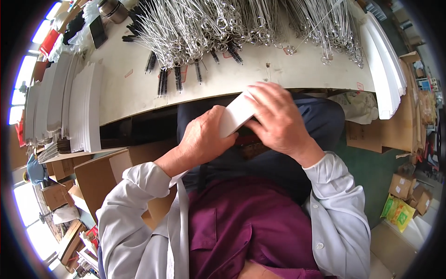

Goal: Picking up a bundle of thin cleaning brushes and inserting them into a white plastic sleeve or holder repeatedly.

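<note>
A slim white cardboard box (236, 114) is held at a slant above my lap, just off the table's front edge. My left hand (204, 132) is closed around its lower end, thumb along the near side. At the upper end, my right hand (275, 118) has its fingers bent over the box and its thumb beneath; those fingers are slightly blurred. What the box contains, if anything, cannot be seen. Beyond my hands, a big heap of wire-handled brushes (200, 32) with ring ends lies on the table (223, 81). Several black bristle heads (178, 79) poke out toward me.
Flat white cartons (86, 109) stand stacked at the table's left end, and more long white cartons (383, 65) lie at the right. A metal flask (113, 10) and a dark phone (97, 31) sit at the far left. Brown cardboard boxes (100, 174) flank me below table height.
</note>
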Demonstrator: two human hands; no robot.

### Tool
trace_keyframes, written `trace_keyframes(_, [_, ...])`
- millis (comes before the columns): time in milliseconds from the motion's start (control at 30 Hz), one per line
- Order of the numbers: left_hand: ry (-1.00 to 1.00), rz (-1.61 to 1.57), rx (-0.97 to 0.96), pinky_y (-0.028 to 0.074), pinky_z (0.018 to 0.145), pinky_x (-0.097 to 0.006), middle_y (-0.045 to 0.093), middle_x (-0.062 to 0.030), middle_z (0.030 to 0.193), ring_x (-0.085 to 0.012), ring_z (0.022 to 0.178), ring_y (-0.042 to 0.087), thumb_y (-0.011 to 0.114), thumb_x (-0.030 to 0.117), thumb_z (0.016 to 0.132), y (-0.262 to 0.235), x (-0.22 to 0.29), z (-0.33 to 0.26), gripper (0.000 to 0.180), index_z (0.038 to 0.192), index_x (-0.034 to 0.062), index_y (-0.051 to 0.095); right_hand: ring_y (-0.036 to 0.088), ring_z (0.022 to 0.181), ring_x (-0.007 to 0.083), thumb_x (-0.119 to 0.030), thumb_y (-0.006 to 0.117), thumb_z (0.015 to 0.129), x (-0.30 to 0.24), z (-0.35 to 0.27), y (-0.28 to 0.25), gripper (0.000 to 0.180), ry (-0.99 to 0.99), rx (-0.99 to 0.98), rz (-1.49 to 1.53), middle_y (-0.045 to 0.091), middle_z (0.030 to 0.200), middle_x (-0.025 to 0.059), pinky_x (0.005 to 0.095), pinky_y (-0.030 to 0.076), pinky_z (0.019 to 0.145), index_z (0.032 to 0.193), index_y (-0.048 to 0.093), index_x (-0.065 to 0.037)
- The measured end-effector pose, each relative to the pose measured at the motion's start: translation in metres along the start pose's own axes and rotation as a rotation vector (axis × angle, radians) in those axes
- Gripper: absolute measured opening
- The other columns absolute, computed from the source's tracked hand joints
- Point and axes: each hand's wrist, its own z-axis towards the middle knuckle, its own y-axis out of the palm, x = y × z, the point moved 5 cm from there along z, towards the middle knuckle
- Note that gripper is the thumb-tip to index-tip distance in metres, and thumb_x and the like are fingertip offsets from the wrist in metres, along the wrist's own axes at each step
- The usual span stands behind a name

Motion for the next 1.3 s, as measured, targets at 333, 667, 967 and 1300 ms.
trace_keyframes(333, [-0.012,0.025,0.075,0.059,0.079,-0.045,0.069,-0.0203,0.103,-0.0394,0.093,0.071,0.085,0.022,0.077,0.013,0.003,-0.011,0.058,0.121,0.0008,0.054,0.073,0.085,0.0294,-0.007,0.078,0.089,0.0,-0.042,0.013,0.035,0.4,0.276,0.314,0.072,0.099,0.0162,0.037,0.059,0.073,0.119,0.067,0.005])
trace_keyframes(667, [0.056,-0.112,0.163,0.061,0.079,-0.045,0.07,-0.0201,0.113,-0.0393,0.098,0.072,0.084,0.018,0.078,0.028,0.008,-0.009,0.072,0.139,0.0094,0.046,0.066,0.063,0.0243,-0.012,0.069,0.099,0.002,-0.052,0.034,0.016,0.684,0.159,0.687,0.069,0.077,0.0154,0.0334,0.05,0.058,0.099,0.072,0.003])
trace_keyframes(967, [-0.006,-0.242,0.069,0.06,0.079,-0.042,0.072,-0.0183,0.106,-0.0372,0.095,0.074,0.084,0.016,0.078,0.042,0.001,-0.01,0.066,0.135,0.015,0.05,0.062,0.061,0.0199,-0.012,0.068,0.1,-0.016,-0.057,0.046,0.016,0.608,0.072,0.63,0.067,0.074,0.0123,0.0316,0.048,0.057,0.096,0.071,0.003])
trace_keyframes(1300, [0.002,-0.229,0.098,0.061,0.074,-0.047,0.07,-0.0174,0.104,-0.041,0.091,0.072,0.083,0.02,0.078,0.048,-0.002,-0.016,0.05,0.118,0.0107,0.055,0.074,0.08,0.0182,-0.011,0.072,0.097,-0.021,-0.073,0.058,0.041,0.936,0.167,0.995,0.076,0.093,0.0176,0.032,0.057,0.071,0.132,0.059,0.007])
